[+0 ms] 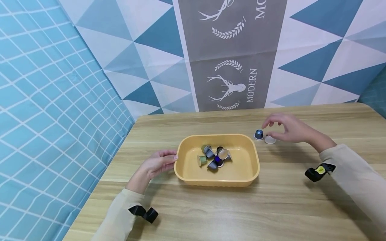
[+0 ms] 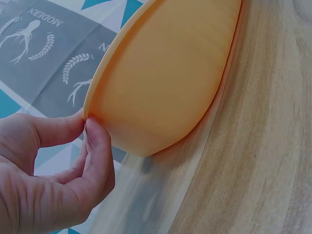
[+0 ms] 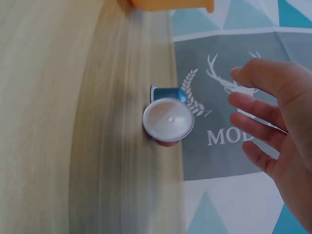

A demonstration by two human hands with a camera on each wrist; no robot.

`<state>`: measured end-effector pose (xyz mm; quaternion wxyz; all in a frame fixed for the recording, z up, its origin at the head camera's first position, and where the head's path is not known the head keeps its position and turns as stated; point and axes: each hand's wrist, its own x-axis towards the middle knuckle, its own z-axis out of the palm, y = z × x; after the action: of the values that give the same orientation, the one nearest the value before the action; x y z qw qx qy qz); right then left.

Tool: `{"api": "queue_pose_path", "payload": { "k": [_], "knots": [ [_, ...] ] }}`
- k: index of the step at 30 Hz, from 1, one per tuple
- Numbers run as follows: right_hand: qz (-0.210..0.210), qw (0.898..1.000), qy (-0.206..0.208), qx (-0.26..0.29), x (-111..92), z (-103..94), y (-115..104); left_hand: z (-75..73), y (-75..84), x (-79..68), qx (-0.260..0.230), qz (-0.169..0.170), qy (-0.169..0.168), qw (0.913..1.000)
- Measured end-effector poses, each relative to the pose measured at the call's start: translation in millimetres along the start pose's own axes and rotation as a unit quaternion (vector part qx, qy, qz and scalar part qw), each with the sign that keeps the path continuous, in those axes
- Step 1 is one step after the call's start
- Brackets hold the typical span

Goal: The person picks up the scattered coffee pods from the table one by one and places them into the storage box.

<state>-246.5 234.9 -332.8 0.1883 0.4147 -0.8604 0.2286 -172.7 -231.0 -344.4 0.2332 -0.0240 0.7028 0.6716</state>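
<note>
A yellow-orange plastic basin [image 1: 211,183] stands on the wooden table. My left hand [image 1: 158,164] pinches its left rim between thumb and index finger, as the left wrist view shows at the basin's wall [image 2: 161,73]. Several coffee capsules lie jumbled inside, among them a green one [image 1: 202,160] and a dark blue one [image 1: 218,160]. Right of the basin are a blue capsule [image 1: 258,134] and a capsule with its pale lid showing [image 3: 168,119]. Over these two hovers my right hand [image 1: 286,128], fingers loosely bent and apart, holding nothing.
The wooden tabletop [image 1: 193,214] meets a patterned cloth backdrop [image 1: 163,60] at its far edge. A blue gridded cloth [image 1: 51,110] hangs along the left side. Each forearm wears a black wrist camera, one on the left [image 1: 144,213] and one on the right [image 1: 319,171].
</note>
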Motion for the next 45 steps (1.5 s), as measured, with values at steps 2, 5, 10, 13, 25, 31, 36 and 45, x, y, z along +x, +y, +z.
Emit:
{"api": "queue_pose_path", "payload": {
  "k": [2,5,10,13,25,31,36,45],
  "knots": [
    [-0.001,1.0,-0.001,-0.002,-2,2.0,3,-0.3,-1.0,-0.1,0.002,0.0,-0.001,1.0],
    [0.001,1.0,-0.006,0.0,-4,3.9,7,-0.9,-1.2,-0.1,0.001,0.0,0.0,1.0],
    [0.015,1.0,-0.02,0.006,-4,6.2,12,-1.6,-0.1,0.6,-0.005,0.002,0.002,1.0],
    [0.025,0.999,-0.026,0.006,-6,8.1,14,-1.6,0.3,1.2,-0.009,0.002,0.001,1.0],
    [0.036,0.998,-0.039,0.026,-14,17.8,21,-2.2,-2.2,1.2,-0.01,0.002,0.001,0.9999],
    [0.07,0.995,-0.064,0.03,-16,21.2,22,-1.6,-2.1,2.6,-0.008,0.001,0.0,1.0],
    [0.088,0.993,-0.078,0.032,-17,24.5,25,-1.4,-1.2,2.1,-0.01,-0.001,0.0,0.9999],
    [0.093,0.992,-0.082,0.033,-18,27.8,26,-1.8,-1.3,1.6,-0.012,-0.002,0.0,0.9999]
  ]
}}
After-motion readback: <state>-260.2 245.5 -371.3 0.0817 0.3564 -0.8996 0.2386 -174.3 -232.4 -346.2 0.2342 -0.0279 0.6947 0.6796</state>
